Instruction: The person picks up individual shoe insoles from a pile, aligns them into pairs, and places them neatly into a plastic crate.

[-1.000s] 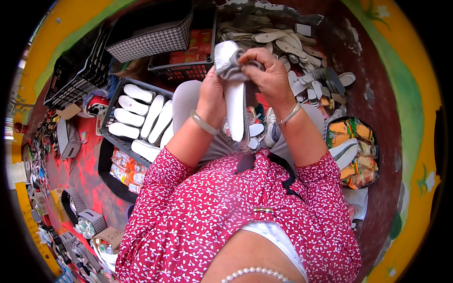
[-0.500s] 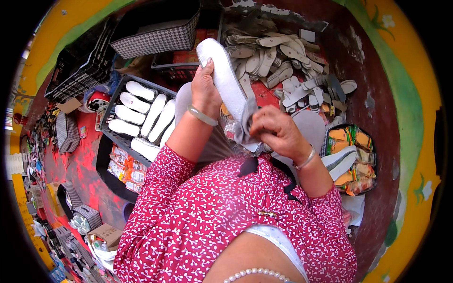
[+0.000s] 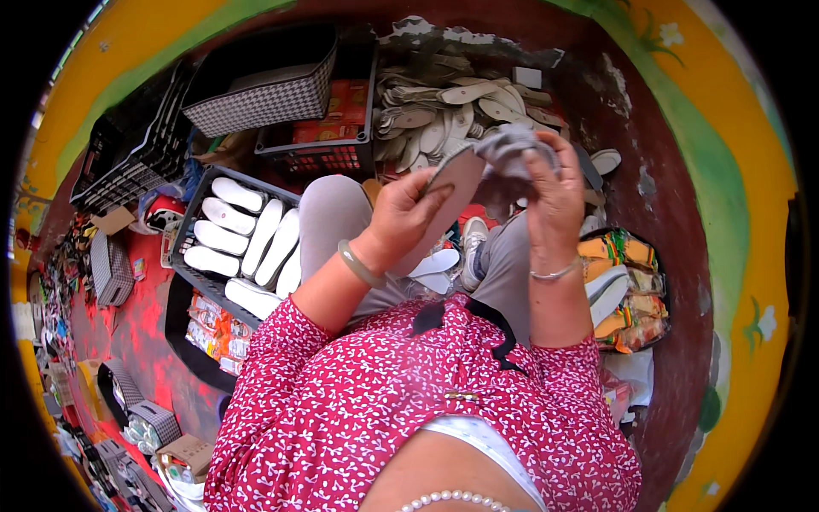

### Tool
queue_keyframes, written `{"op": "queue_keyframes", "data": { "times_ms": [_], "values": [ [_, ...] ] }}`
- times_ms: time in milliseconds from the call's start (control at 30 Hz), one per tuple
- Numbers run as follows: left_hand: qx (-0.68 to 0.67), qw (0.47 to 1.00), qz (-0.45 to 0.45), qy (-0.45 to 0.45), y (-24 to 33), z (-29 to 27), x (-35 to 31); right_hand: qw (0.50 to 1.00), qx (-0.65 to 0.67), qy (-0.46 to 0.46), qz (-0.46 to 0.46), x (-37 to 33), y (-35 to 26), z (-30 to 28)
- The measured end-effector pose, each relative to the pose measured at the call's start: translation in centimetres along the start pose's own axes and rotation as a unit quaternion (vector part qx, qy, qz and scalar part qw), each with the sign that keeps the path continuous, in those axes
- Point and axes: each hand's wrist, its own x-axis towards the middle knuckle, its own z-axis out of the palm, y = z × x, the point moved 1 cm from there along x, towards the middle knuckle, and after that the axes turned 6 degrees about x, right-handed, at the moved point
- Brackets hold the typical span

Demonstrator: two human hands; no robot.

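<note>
My left hand point(image 3: 403, 213) is closed round an insole point(image 3: 461, 179), thumb across its greyish-beige face. The insole is tilted, its far end rising toward my other hand. My right hand point(image 3: 556, 189), raised to the right, grips a crumpled grey cloth point(image 3: 509, 152) that touches or nearly touches the insole's upper edge. Between my knees, below the held insole, lie white insoles point(image 3: 435, 263) close to a shoe point(image 3: 473, 247) on my foot.
A dark crate point(image 3: 200, 279) of white insoles stands left of my knee. Heaped insoles point(image 3: 465, 94) lie ahead by the wall. A houndstooth bin point(image 3: 264, 102) rests above a black crate point(image 3: 341, 159) holding red boxes. At right, a basket holds orange packets point(image 3: 601, 248).
The insole has been lowered and turned from its white face to its greyish-beige one. My right hand has moved up and away from me with the cloth, to the insole's far end.
</note>
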Motion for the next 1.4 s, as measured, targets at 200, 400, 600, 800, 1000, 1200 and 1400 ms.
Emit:
{"op": "queue_keyframes", "data": {
  "times_ms": [200,400,600,800,1000,1200,1400],
  "values": [
    [0.352,0.927,0.128,-0.005,1.3,1.0,-0.6,0.836,-0.418,-0.226,-0.274,-2.7,0.7,3.7],
    [0.454,0.873,0.178,0.024,2.3,0.5,-1.0,0.779,-0.478,-0.247,-0.321,-2.6,0.8,3.8],
    [0.257,0.957,0.127,0.039,2.8,-1.0,-1.3,0.81,-0.552,-0.074,-0.184,1.0,1.0,-3.0],
    [-0.256,0.959,-0.122,-0.007,2.7,-3.0,0.1,0.981,-0.191,0.013,0.018,1.9,0.2,-8.9],
    [-0.278,0.954,-0.106,0.032,0.9,-1.8,0.8,0.961,-0.229,-0.073,0.138,-1.0,2.0,-1.3],
    [-0.177,0.982,-0.061,0.003,0.2,-0.6,0.5,0.939,-0.309,-0.125,0.083,-2.6,5.0,1.2],
    [-0.12,0.991,-0.065,-0.006,-1.0,-1.5,0.7,0.904,-0.399,-0.136,0.07,-2.8,5.4,0.7]
  ]
}}
